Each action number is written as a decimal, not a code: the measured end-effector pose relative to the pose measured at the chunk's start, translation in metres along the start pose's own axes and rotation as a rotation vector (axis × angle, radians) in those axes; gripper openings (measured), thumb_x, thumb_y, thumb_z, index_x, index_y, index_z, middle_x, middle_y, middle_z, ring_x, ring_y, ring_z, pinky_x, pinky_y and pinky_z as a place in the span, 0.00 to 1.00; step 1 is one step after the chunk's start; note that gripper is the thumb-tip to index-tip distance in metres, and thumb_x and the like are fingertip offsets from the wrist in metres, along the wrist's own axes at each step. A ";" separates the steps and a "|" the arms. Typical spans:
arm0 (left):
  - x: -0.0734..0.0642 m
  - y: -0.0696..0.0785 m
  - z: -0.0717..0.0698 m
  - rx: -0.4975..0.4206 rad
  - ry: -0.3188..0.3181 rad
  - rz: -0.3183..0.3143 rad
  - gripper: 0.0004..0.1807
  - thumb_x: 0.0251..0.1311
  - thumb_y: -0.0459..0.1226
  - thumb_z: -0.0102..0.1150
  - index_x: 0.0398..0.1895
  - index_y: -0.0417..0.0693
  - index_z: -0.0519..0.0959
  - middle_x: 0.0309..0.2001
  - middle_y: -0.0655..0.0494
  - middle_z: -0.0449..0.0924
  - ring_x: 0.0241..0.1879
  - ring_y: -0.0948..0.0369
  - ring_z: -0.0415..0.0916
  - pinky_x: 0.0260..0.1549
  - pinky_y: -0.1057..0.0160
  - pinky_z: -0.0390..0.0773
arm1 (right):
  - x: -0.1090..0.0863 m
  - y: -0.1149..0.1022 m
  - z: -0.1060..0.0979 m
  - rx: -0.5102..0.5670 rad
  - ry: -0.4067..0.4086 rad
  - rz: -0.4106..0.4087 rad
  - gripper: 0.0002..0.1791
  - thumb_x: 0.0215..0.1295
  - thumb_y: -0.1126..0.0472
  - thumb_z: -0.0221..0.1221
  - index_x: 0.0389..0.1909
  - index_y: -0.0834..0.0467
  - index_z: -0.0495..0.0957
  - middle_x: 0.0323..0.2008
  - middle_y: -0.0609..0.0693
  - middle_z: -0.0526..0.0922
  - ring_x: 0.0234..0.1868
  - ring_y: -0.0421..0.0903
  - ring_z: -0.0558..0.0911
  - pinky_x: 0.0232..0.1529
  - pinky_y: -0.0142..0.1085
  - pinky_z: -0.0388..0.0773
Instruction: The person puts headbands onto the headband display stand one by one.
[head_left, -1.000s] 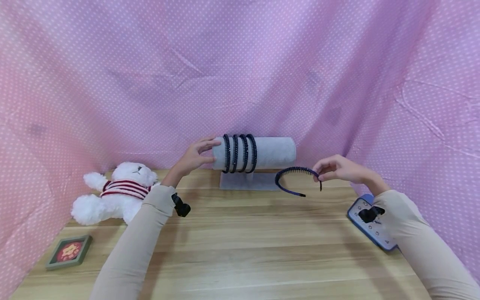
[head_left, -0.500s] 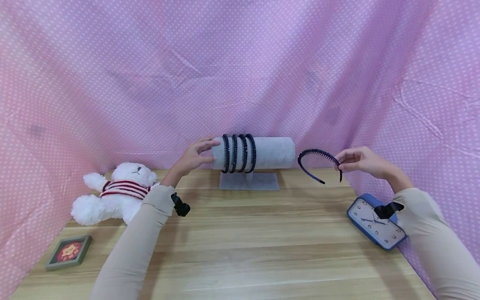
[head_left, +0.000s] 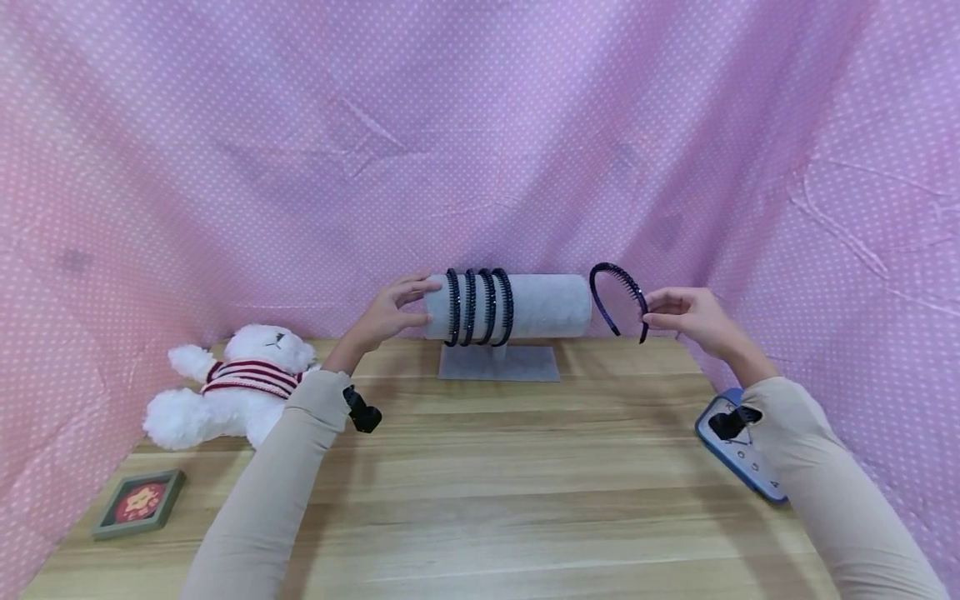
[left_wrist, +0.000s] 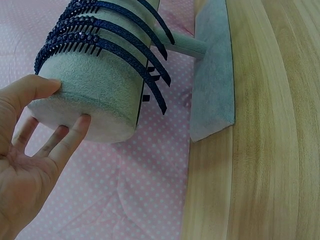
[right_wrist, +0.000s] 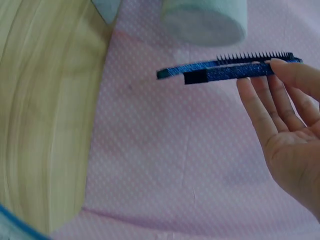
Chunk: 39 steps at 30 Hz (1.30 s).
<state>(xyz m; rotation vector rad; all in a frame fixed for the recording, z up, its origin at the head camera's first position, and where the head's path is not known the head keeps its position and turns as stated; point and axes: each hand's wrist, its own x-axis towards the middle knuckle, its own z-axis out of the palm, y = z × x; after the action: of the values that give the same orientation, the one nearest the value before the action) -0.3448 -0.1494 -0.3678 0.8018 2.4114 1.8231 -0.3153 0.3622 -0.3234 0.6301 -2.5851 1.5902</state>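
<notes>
In the head view my left hand (head_left: 392,312) touches the left end of a grey padded headband stand (head_left: 551,305). The left wrist view shows its thumb on the rim and extended fingertips against the end face. Several dark beaded headbands (head_left: 491,307) with comb teeth sit side by side around the roll's left half. My right hand (head_left: 686,315) pinches one end of another dark blue headband (head_left: 617,271) between thumb and fingers. That headband hangs in the air just right of the roll, apart from it. Its two ends point toward the roll in the right wrist view.
On the left lie a white teddy bear (head_left: 251,379) in a striped sweater and a small framed star picture (head_left: 140,503). A blue clock (head_left: 738,467) is partly covered by the right forearm. Pink dotted cloth (head_left: 480,150) surrounds the wooden table (head_left: 510,492).
The right hand first moved right and up with the headband, then back left toward the roll, turning the headband more upright. The left hand and stand have stayed in place.
</notes>
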 end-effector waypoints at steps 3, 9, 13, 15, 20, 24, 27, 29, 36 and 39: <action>0.000 0.000 0.000 0.002 0.000 -0.001 0.29 0.65 0.25 0.62 0.70 0.36 0.71 0.82 0.42 0.48 0.77 0.41 0.56 0.73 0.35 0.60 | 0.006 0.002 0.012 0.035 0.013 -0.017 0.09 0.65 0.71 0.66 0.44 0.57 0.84 0.35 0.41 0.89 0.39 0.37 0.87 0.42 0.26 0.85; 0.000 -0.001 0.001 -0.006 -0.003 -0.013 0.29 0.65 0.25 0.62 0.71 0.38 0.71 0.82 0.44 0.49 0.77 0.42 0.56 0.73 0.37 0.62 | 0.015 0.004 0.032 0.080 0.050 -0.034 0.09 0.64 0.72 0.66 0.44 0.61 0.84 0.35 0.44 0.89 0.37 0.35 0.87 0.42 0.25 0.85; 0.000 -0.002 0.001 -0.003 -0.002 -0.013 0.29 0.65 0.25 0.62 0.71 0.39 0.72 0.82 0.44 0.49 0.77 0.42 0.56 0.72 0.37 0.62 | 0.022 0.007 0.044 0.088 0.069 -0.041 0.14 0.64 0.73 0.65 0.49 0.75 0.79 0.34 0.40 0.88 0.36 0.33 0.86 0.41 0.24 0.84; 0.000 -0.002 0.001 -0.006 -0.001 -0.012 0.29 0.65 0.26 0.62 0.71 0.39 0.72 0.82 0.45 0.50 0.77 0.42 0.56 0.72 0.37 0.62 | 0.025 0.009 0.049 0.087 0.079 -0.038 0.17 0.64 0.74 0.65 0.51 0.79 0.76 0.34 0.39 0.88 0.36 0.33 0.86 0.40 0.23 0.84; 0.001 -0.004 0.000 0.001 -0.002 -0.009 0.29 0.65 0.26 0.62 0.71 0.39 0.71 0.82 0.45 0.49 0.77 0.42 0.56 0.73 0.36 0.61 | 0.030 0.015 0.059 0.044 0.079 -0.023 0.18 0.63 0.74 0.65 0.52 0.80 0.76 0.35 0.44 0.88 0.35 0.32 0.85 0.39 0.23 0.83; 0.000 -0.002 0.001 0.002 -0.001 -0.011 0.29 0.66 0.27 0.62 0.71 0.40 0.72 0.82 0.46 0.49 0.77 0.43 0.56 0.73 0.36 0.61 | 0.032 0.017 0.065 0.004 0.077 -0.017 0.17 0.63 0.73 0.66 0.51 0.77 0.79 0.36 0.51 0.88 0.35 0.30 0.83 0.38 0.23 0.83; -0.001 -0.002 0.002 0.001 0.001 -0.018 0.29 0.66 0.27 0.63 0.71 0.41 0.72 0.82 0.47 0.50 0.77 0.43 0.56 0.73 0.38 0.63 | 0.033 0.017 0.068 0.004 0.091 -0.014 0.16 0.62 0.74 0.67 0.49 0.77 0.80 0.35 0.50 0.88 0.34 0.30 0.83 0.37 0.23 0.83; -0.001 -0.002 0.001 0.007 0.002 -0.021 0.29 0.66 0.28 0.63 0.71 0.42 0.72 0.82 0.48 0.50 0.77 0.43 0.56 0.72 0.39 0.64 | 0.034 0.016 0.069 0.004 0.099 -0.017 0.16 0.61 0.74 0.67 0.48 0.77 0.80 0.33 0.48 0.88 0.33 0.31 0.84 0.37 0.23 0.83; 0.000 -0.004 -0.001 0.006 0.008 -0.015 0.29 0.65 0.27 0.63 0.70 0.41 0.72 0.82 0.47 0.50 0.77 0.43 0.57 0.72 0.37 0.63 | 0.041 0.015 0.073 0.018 0.108 -0.069 0.16 0.56 0.78 0.69 0.44 0.78 0.78 0.33 0.54 0.86 0.32 0.33 0.82 0.36 0.21 0.81; -0.001 -0.003 -0.001 0.008 0.008 -0.010 0.29 0.65 0.27 0.63 0.70 0.41 0.73 0.82 0.47 0.50 0.77 0.43 0.57 0.72 0.37 0.63 | 0.044 0.015 0.075 0.039 0.111 -0.082 0.19 0.53 0.80 0.69 0.45 0.79 0.76 0.33 0.57 0.85 0.32 0.35 0.82 0.36 0.22 0.82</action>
<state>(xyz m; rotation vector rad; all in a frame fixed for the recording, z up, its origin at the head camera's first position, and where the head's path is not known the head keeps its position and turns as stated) -0.3456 -0.1508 -0.3707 0.7828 2.4245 1.8173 -0.3484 0.2896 -0.3604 0.6235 -2.4233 1.6052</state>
